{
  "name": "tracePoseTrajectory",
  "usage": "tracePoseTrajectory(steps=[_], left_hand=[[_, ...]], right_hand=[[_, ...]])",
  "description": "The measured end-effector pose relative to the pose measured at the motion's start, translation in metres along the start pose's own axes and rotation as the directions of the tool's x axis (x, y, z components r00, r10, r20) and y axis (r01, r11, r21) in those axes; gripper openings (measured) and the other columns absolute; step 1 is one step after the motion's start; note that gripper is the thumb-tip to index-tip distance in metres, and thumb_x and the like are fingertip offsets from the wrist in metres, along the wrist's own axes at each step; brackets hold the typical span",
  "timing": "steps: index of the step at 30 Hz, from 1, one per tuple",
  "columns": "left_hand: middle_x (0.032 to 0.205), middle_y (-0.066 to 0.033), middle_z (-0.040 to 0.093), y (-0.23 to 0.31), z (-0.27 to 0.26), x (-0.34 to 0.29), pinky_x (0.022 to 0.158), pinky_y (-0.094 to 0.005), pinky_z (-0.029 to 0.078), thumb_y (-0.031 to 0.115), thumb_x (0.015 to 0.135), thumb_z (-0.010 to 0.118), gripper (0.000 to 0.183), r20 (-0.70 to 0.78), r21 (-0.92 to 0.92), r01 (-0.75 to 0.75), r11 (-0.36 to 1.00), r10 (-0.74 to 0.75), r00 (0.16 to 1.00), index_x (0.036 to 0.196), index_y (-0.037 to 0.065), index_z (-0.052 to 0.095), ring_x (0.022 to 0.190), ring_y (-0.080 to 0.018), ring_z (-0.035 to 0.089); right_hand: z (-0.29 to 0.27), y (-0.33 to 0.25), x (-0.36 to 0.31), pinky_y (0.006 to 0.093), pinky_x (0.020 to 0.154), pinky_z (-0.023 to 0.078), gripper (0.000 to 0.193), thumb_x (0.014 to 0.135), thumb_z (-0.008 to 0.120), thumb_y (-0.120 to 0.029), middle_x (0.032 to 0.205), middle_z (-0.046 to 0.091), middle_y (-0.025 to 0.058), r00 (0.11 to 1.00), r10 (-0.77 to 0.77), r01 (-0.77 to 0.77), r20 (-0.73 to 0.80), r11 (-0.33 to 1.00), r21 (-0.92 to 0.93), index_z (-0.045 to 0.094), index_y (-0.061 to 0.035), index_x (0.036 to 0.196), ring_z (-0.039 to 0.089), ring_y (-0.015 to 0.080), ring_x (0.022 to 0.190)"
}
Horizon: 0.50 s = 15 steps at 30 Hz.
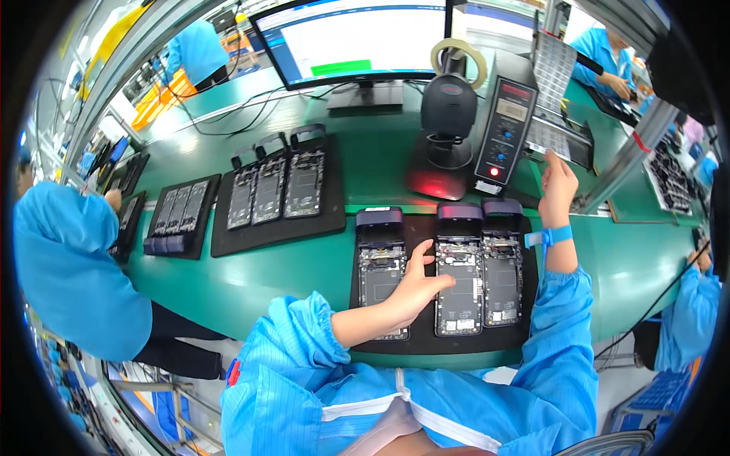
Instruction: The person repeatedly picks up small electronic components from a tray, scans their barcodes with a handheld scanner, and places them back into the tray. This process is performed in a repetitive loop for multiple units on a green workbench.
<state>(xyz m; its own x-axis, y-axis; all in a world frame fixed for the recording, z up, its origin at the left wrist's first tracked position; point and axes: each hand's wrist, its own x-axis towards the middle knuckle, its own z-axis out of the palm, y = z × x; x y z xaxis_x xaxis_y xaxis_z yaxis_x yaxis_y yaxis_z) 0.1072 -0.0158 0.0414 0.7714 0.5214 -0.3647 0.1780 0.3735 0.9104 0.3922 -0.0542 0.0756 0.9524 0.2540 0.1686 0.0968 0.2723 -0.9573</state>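
Note:
Three opened phones lie in a row on a black mat point(445, 344) before me, their dark top pieces standing up at the far end. My left hand point(411, 292) hovers between the left phone point(378, 285) and the middle phone point(459, 292), thumb and fingers apart, thumb over the middle phone's edge. It partly hides the left phone. The right phone point(503, 285) has no hand on it. My right hand point(559, 185), with a blue wrist strap point(549, 236), is raised at a sheet of pale labels point(549, 139). Its fingers are pinched together; what they hold is too small to make out.
A scanner on a stand point(449, 114), tape roll point(479, 64) and dark control box point(506, 125) stand behind the phones, below a monitor point(357, 42). More opened phones lie on a black mat point(331, 205) to the left. Blue-sleeved people point(72, 266) work at both sides.

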Motion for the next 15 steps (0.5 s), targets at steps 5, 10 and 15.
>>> tracePoseTrajectory(steps=[5,10,15], left_hand=[[0.114,-0.0126,0.045,-0.006,0.003,0.006,0.074,-0.0338,0.045,0.009,0.075,0.062,0.060,0.185,-0.123,0.179,0.976,-0.155,0.970,0.125,0.004,0.030,0.097,-0.0198,0.050],[0.103,-0.0061,0.056,-0.012,0.003,0.002,0.079,-0.0346,0.046,-0.003,0.073,0.057,0.041,0.265,-0.163,0.212,0.964,-0.164,0.950,0.112,0.003,0.046,0.095,-0.0181,0.054],[0.105,-0.0097,0.055,0.026,-0.032,0.000,0.085,-0.0359,0.044,-0.005,0.075,0.053,0.035,0.050,-0.543,-0.071,0.837,0.117,0.992,0.109,0.001,0.049,0.098,-0.0204,0.053]], right_hand=[[0.052,-0.005,-0.056,0.0199,0.040,0.023,0.022,0.080,0.057,-0.021,0.053,0.045,-0.0028,0.946,0.002,-0.037,0.323,0.994,0.103,0.060,0.0000,0.077,0.035,0.0037,0.045],[0.080,-0.003,-0.066,0.0188,0.043,0.028,0.025,0.080,0.054,-0.021,0.057,0.051,0.0012,0.728,0.288,-0.205,0.622,0.957,-0.203,0.060,0.0011,0.092,0.040,0.0046,0.047],[0.060,-0.035,-0.072,0.0197,0.042,0.022,0.017,0.081,0.052,-0.017,0.051,0.042,-0.0022,0.794,0.107,-0.160,0.598,0.986,0.037,0.057,-0.0024,0.075,0.033,0.0030,0.045]])
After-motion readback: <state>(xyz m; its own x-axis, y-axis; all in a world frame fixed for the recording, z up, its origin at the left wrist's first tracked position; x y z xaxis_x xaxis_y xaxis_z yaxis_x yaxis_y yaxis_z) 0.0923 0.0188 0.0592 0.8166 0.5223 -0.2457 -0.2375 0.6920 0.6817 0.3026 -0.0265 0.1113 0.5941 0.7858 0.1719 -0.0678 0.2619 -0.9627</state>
